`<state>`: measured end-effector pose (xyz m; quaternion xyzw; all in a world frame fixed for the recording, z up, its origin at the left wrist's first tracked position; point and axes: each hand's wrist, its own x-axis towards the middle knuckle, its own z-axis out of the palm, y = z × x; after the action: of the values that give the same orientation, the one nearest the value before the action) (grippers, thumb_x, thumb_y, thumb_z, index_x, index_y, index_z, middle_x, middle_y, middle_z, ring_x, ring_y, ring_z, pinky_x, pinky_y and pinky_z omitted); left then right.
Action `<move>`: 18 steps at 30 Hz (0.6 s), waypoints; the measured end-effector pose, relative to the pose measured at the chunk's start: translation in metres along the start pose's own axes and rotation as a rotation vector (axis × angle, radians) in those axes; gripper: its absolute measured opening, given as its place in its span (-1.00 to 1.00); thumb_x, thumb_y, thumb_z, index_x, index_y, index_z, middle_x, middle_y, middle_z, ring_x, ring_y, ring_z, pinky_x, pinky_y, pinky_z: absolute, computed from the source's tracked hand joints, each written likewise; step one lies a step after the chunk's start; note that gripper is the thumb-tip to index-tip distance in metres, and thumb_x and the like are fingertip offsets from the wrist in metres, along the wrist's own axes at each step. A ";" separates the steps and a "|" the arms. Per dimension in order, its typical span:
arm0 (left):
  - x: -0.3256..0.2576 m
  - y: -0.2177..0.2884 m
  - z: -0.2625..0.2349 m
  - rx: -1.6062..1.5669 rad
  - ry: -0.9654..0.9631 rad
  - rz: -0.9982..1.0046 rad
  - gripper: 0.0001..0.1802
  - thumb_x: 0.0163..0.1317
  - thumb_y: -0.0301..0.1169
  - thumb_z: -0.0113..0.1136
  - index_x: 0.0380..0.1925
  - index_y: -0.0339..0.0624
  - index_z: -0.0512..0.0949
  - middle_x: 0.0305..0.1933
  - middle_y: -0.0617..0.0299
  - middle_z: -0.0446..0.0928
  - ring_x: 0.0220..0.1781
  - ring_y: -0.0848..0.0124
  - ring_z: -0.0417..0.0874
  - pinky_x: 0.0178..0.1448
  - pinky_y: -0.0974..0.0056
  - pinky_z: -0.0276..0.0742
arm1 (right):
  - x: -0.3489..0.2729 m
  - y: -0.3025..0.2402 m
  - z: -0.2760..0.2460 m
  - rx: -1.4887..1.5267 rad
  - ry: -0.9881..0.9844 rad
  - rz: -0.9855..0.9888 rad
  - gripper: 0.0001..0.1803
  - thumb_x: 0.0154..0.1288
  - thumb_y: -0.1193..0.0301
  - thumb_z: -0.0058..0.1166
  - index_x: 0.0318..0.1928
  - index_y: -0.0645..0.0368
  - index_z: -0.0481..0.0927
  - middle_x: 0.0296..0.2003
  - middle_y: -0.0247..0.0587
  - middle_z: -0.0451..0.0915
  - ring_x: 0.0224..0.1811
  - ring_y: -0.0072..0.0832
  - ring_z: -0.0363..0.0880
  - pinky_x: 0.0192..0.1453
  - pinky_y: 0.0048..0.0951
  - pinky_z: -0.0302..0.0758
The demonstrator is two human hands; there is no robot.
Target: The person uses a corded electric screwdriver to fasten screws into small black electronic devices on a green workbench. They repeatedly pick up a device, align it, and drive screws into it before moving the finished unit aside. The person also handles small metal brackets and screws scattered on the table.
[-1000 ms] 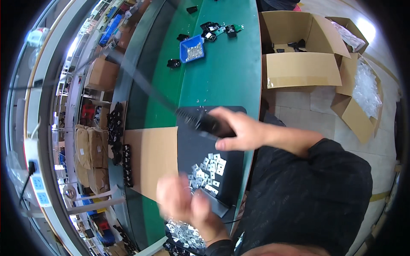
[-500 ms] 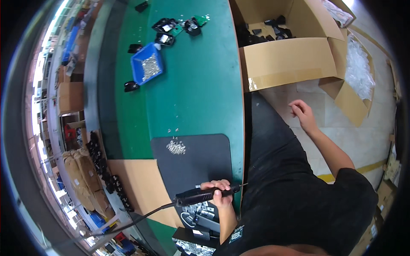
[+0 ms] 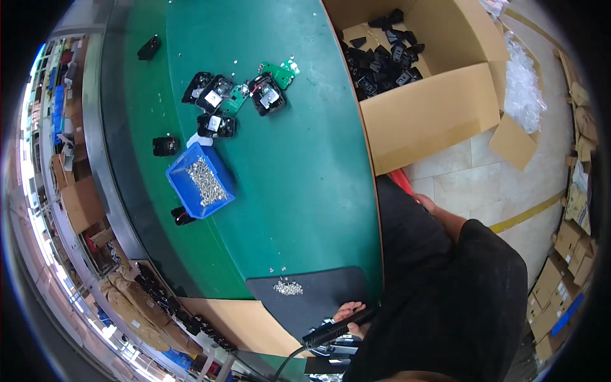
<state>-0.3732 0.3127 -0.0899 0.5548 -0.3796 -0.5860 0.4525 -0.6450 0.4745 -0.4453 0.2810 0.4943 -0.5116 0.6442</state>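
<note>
Head view: left hand [image 3: 351, 312] clamps its fingers round a black tool [image 3: 328, 335] over the near mat [image 3: 334, 288], likely rigid, weighty, best held mid-body; right hand [image 3: 425, 203] by a red object [image 3: 401, 179], grip I can't tell

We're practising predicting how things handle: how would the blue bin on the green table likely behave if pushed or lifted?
The blue bin would probably feel heavy for its size, since many small metal pieces lie inside. Its straight walls suggest stiff plastic that should keep its shape. With its top open, it may spill pieces if tilted.
</note>
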 end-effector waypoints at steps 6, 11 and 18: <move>0.017 -0.010 -0.017 -0.289 -0.400 0.092 -0.60 0.22 -0.28 0.25 -0.10 -0.21 0.31 -0.13 -0.06 0.42 -0.16 0.18 0.58 -0.01 0.13 0.60 | 0.048 -0.033 -0.080 -0.922 0.078 -0.316 -0.47 0.25 0.06 0.11 0.03 0.25 0.59 -0.04 -0.05 0.63 -0.01 -0.33 0.58 0.13 -0.34 0.45; 0.014 0.001 0.000 -0.326 -0.257 0.153 -0.80 0.19 -0.58 0.06 -0.18 -0.25 0.36 -0.18 -0.01 0.45 -0.25 0.30 0.56 -0.09 0.18 0.56 | -0.025 -0.086 0.050 -0.900 0.285 -0.803 -0.71 0.26 0.21 0.09 -0.20 0.19 0.63 -0.40 -0.26 0.65 -0.34 -0.50 0.60 -0.24 -0.47 0.49; 0.009 -0.001 -0.005 -0.459 -0.163 0.146 -0.85 0.19 -0.62 0.12 -0.24 -0.32 0.42 -0.18 0.04 0.48 -0.28 0.36 0.56 -0.11 0.26 0.54 | -0.363 -0.173 0.382 -0.068 -1.186 -1.185 -0.82 0.43 0.24 -0.09 -0.14 0.05 0.46 -0.51 -0.45 0.39 -0.43 -0.61 0.35 -0.27 -0.54 0.30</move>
<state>-0.3685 0.3042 -0.0939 0.3597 -0.3110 -0.6653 0.5755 -0.6691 0.2262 0.0498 -0.3605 0.1549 -0.8131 0.4300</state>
